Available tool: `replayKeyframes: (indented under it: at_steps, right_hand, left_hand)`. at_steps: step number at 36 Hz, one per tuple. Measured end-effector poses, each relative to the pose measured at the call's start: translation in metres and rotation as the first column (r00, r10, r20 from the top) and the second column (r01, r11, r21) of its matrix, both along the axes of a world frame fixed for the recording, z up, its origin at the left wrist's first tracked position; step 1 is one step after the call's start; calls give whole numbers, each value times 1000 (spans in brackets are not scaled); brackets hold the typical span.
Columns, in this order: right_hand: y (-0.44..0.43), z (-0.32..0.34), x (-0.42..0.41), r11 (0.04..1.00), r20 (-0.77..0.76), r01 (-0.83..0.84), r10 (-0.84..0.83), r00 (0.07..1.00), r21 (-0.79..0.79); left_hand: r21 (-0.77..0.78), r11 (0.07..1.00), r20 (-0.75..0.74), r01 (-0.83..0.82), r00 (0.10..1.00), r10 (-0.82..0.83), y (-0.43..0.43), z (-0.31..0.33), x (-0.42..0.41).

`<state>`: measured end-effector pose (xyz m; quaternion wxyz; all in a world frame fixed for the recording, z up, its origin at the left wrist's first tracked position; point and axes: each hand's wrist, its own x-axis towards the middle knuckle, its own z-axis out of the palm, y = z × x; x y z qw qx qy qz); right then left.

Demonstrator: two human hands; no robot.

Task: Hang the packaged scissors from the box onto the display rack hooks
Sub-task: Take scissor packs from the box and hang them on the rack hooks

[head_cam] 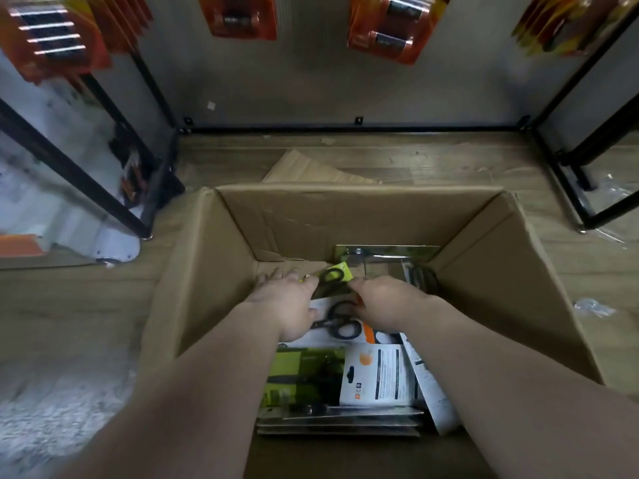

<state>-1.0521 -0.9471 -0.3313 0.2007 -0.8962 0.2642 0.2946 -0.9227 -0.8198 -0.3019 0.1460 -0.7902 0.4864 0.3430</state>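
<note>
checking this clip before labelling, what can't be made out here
Head view: rack hooks, cut off by the top edge above the hanging packs.
Right hand: whether it grips the green scissors pack; its knuckles hide the fingers.
Print on packs in the box: blurred.

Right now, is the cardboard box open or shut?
Open. The cardboard box has its flaps spread, and the left hand and right hand reach inside, the right pinching a green scissors pack.
</note>
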Motion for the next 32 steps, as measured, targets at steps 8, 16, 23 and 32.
replayKeyframes:
  at_steps: [8, 16, 23, 32]
  right_hand:
    - [1, -15, 5, 995, -7, -89, 89, 996, -50]
    - [3, -26, 16, 996, -20, -58, 56, 998, -70]
    - [6, -29, 21, 998, -42, 10, -13, 999, -62]
    - [6, -28, 41, 940, 95, 330, -337, 937, 79]
  left_hand:
    - [60, 998, 1, -4, 1000, 4, 7, -21, 9]
    - [91, 996, -39, 5, 999, -2, 2, -36, 14]
    - [111, 994, -74, 18, 997, -10, 4, -45, 16]
    - [96, 995, -84, -27, 996, 35, 5, -45, 22]
